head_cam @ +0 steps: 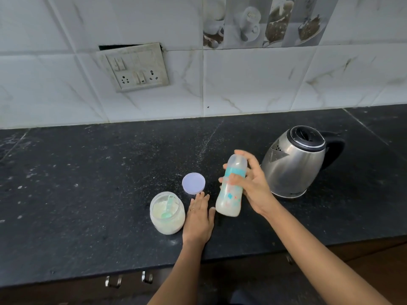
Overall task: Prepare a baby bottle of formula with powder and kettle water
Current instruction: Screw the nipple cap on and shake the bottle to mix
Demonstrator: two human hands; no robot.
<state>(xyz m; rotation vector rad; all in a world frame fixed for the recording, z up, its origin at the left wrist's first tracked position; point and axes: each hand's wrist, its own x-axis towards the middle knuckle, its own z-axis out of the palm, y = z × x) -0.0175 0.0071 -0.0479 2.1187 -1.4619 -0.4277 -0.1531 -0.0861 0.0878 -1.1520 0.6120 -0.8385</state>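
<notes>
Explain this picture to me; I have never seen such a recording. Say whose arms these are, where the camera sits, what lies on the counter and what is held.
No machine here: the arms are a person's, filmed by a wide-angle camera worn on their head, looking down. The right hand grips a tilted baby bottle with milky liquid inside. The left hand lies flat on the black counter. On it stand an open jar of powder with a green scoop inside, its lid nearby, and a steel kettle.

Our left hand [198, 221] lies flat, fingers straight and together; our right hand [253, 183] is up, fingers curled round the bottle [228, 201].
</notes>
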